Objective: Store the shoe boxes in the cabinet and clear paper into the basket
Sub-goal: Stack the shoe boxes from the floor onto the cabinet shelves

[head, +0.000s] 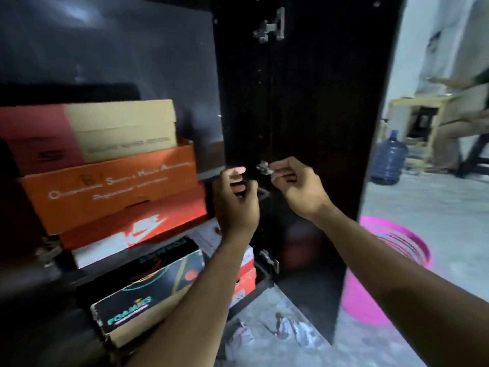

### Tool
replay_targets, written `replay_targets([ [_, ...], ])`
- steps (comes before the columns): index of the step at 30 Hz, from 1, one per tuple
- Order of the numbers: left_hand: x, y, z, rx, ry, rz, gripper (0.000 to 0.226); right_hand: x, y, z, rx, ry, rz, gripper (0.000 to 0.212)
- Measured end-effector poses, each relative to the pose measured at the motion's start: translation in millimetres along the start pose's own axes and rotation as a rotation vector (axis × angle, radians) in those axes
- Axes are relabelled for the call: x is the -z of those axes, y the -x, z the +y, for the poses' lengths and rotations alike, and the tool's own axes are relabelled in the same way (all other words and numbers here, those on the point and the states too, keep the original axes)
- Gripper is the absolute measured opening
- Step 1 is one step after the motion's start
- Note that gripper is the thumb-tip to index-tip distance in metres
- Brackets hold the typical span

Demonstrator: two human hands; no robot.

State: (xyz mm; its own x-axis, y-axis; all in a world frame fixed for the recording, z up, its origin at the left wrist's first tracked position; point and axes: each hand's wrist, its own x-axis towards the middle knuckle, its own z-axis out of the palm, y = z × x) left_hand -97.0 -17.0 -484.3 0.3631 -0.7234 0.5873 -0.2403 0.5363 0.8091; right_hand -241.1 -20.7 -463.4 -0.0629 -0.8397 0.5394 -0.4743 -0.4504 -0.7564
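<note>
Inside the dark cabinet [111, 49] a red-and-tan shoe box [105, 131] lies on an orange box [113, 189], which sits on a red and white box [132, 229]. Below them a black box [148, 292] stands on the lower shelf. The cabinet door [317, 115] stands open on the right. My right hand [296, 186] pinches the metal hinge [264, 166] on the door's inner side. Close to its left, my left hand [235, 200] has curled fingers at the cabinet's edge; what it holds is hidden. Crumpled paper [280, 329] lies on the floor below the door.
A pink basket [412, 250] stands on the floor, partly behind the open door. Farther back at the right are a blue water bottle [389, 160], a wooden table [420, 107] and part of another person [465, 120].
</note>
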Motion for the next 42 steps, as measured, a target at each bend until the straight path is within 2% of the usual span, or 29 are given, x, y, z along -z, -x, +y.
replay_targets([
  [4, -61.5, 62.2, 1.8, 0.020, 0.095, -0.230, 0.027, 66.6, 57.6, 46.1, -0.070, 0.075, 0.067, 0.022],
  [7, -114.2, 122.4, 8.7, 0.043, 0.134, -0.393, 0.027, 134.7, 112.4, 78.1, -0.137, 0.160, 0.165, 0.021],
  [11, -182.7, 206.9, 23.1, 0.095, 0.217, -0.627, 0.017, 223.2, 191.7, 113.8, -0.269, 0.295, 0.297, 0.019],
  [16, -251.5, 316.4, 50.5, 0.373, 0.200, -1.013, 0.017, 325.1, 303.4, 150.5, -0.549, 0.406, 0.524, 0.020],
  [22, -324.6, 440.9, 73.7, 0.586, 0.083, -1.397, 0.017, 438.3, 416.7, 193.7, -0.840, 0.504, 0.744, 0.025],
  [26, -360.1, 519.5, 90.0, 0.613, -0.036, -1.661, 0.008, 513.1, 478.0, 221.6, -1.029, 0.562, 0.938, 0.030],
  [28, -373.1, 554.4, 95.9, 0.627, -0.065, -1.760, 0.014, 544.0, 504.0, 240.9, -1.135, 0.596, 0.968, 0.032],
  [31, -392.0, 599.6, 94.6, 0.674, -0.092, -1.859, 0.033, 576.7, 528.9, 265.8, -1.315, 0.617, 0.938, 0.050],
  [34, -409.5, 626.9, 91.5, 0.706, -0.095, -1.885, 0.076, 596.3, 541.4, 284.3, -1.510, 0.640, 0.848, 0.070],
  [36, -418.3, 637.7, 88.5, 0.701, -0.112, -1.888, 0.105, 601.6, 544.8, 293.2, -1.588, 0.641, 0.814, 0.076],
  [37, -420.8, 642.1, 86.9, 0.697, -0.124, -1.896, 0.113, 601.2, 544.9, 294.8, -1.612, 0.641, 0.807, 0.076],
  [40, -417.3, 648.4, 82.2, 0.640, -0.121, -1.901, 0.109, 593.9, 545.1, 293.3, -1.613, 0.601, 0.798, 0.060],
  [42, -412.8, 649.0, 78.4, 0.658, -0.077, -1.830, 0.096, 585.3, 544.7, 290.4, -1.547, 0.556, 0.840, 0.046],
])
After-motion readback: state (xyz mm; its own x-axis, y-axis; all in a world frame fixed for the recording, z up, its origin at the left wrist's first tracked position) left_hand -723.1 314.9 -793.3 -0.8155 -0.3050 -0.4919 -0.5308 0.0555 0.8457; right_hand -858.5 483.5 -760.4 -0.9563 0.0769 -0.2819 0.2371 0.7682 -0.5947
